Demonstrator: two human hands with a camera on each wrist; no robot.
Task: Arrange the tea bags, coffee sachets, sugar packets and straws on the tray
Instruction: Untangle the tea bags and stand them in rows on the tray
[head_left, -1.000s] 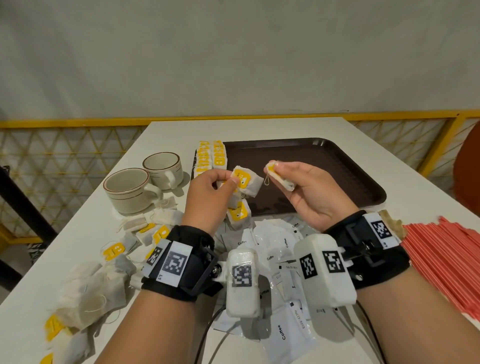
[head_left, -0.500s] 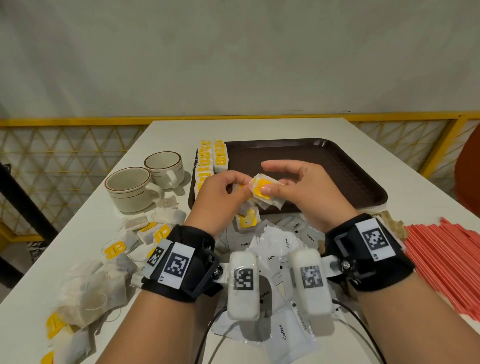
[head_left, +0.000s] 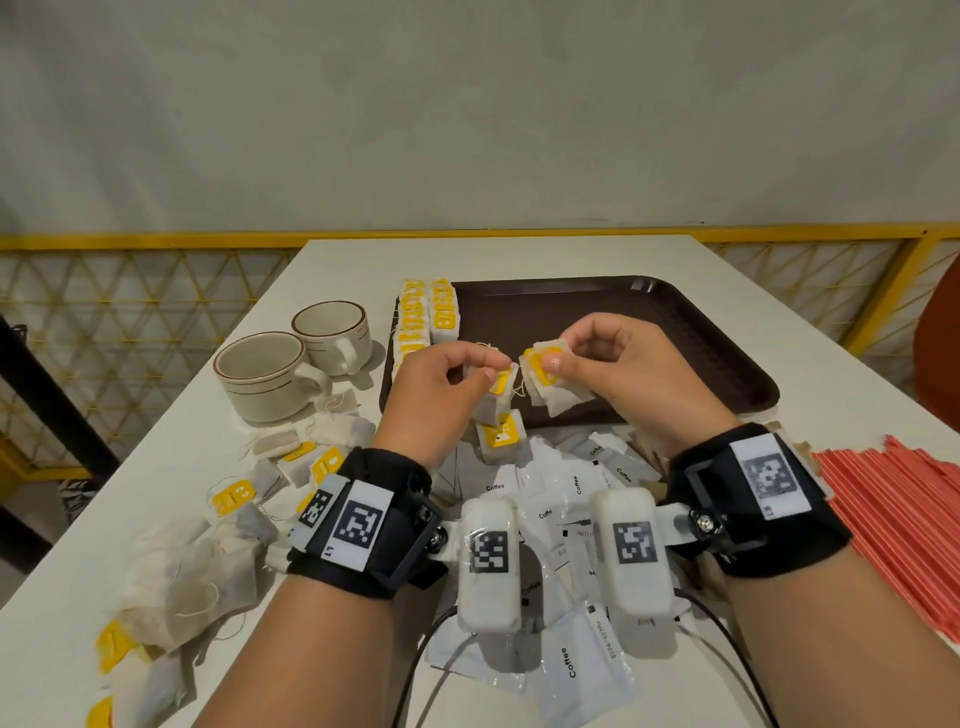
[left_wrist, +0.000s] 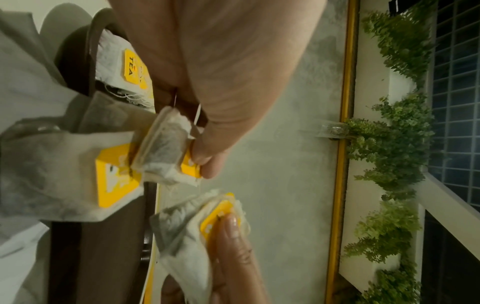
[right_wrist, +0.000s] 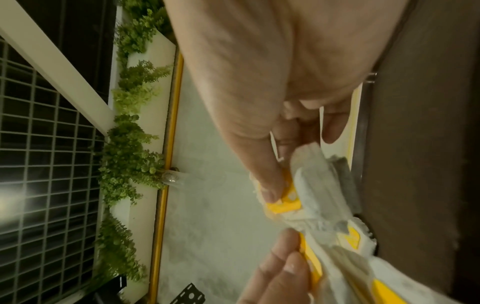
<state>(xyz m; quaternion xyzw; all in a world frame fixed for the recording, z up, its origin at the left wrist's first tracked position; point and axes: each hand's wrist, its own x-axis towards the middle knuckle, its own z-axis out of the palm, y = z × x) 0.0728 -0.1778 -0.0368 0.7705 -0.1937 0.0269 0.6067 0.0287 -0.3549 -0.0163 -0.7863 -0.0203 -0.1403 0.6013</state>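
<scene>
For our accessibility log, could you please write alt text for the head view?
Two hands each pinch tea bags above a brown tray: left hand, right hand. Rows of tea bags line the tray's left edge; coffee sachets, cups and red straws surround it.

Tea bag (left_wrist: 162, 152) between fingers (left_wrist: 207, 162)

Tea bags (head_left: 556, 387) seen as matt, fibrous paper w/ yellow card tags; tray (head_left: 675, 332) dark textured plastic; coffee sachets (head_left: 576, 670) glossy white film; cups (head_left: 265, 374) glazed ceramic.
</scene>
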